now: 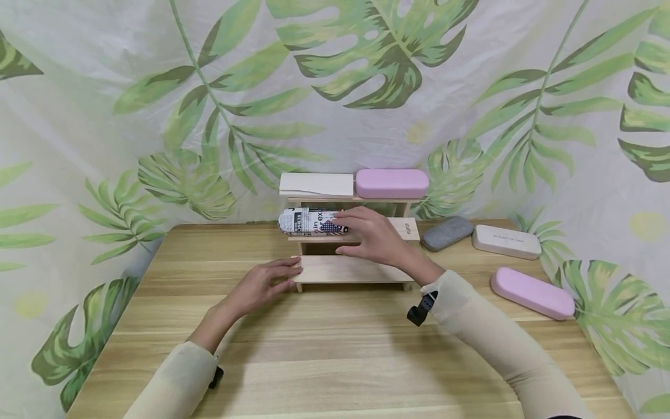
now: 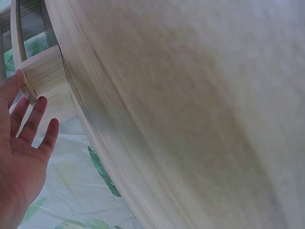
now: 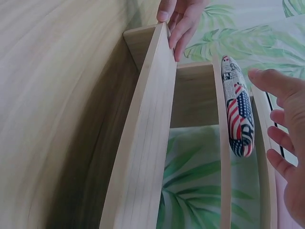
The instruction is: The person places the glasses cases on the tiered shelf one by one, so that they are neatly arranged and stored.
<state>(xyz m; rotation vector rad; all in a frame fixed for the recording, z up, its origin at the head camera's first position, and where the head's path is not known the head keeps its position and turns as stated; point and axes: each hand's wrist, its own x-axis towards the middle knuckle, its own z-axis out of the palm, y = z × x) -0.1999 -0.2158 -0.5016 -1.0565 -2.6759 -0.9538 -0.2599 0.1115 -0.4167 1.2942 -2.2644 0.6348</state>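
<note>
near edge: both sleeves come in over the wooden table point(image 1: 335, 361), a small black wrist camera strapped on each one

left hand: left hand point(image 1: 262, 285) lies flat on the table with the fingers straight and relaxed, fingertips touching the left end of the lowest step of the stepped wooden rack point(image 1: 350, 269), holding nothing. looks to me like it's just steadying the rack

right hand: right hand point(image 1: 371, 235) is spread fairly wide and loose, palm down, fingertips at the right end of the newspaper-print case point(image 1: 310, 222). can't honestly tell if it's touching or a hair off; in the right wrist view there's a gap between the fingers and the case point(image 3: 239, 114), so no real grip

where the case is: lying on its side on the middle step, left half, well seated on the board

top step: a white case point(image 1: 316, 184) on the left and a pink case point(image 1: 392, 183) just beside it on the right

still on the table: to the right of the rack a grey case point(image 1: 447, 233), a cream case point(image 1: 506, 241) and another pink case point(image 1: 531, 293), nearer and further right

step in hand: my read is the print case is placed and the hand is around the letting-go point

next move: I'd guess lift the right hand clear without nudging the print case, swing right to one of the loose cases, and the free right half of the middle step looks like the obvious spot
</note>
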